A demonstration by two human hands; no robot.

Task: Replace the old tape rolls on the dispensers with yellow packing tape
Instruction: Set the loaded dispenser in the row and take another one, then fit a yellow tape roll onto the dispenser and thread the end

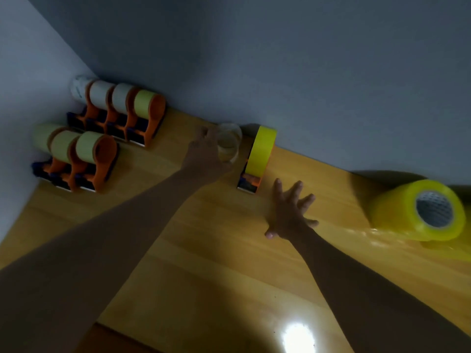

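On our glossy yellow wooden table [204, 250] against grey walls [305, 59], our left hand [207, 154] grips a clear, nearly empty tape roll [229, 145]; our right hand [290, 212] spreads released, fingers straight.

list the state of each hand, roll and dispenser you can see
left hand: grips the clear roll
clear roll: held off its dispenser
right hand: open, fingers spread
lone dispenser: loaded, yellow roll
yellow tape pack: lying on its side
grouped dispensers: all loaded
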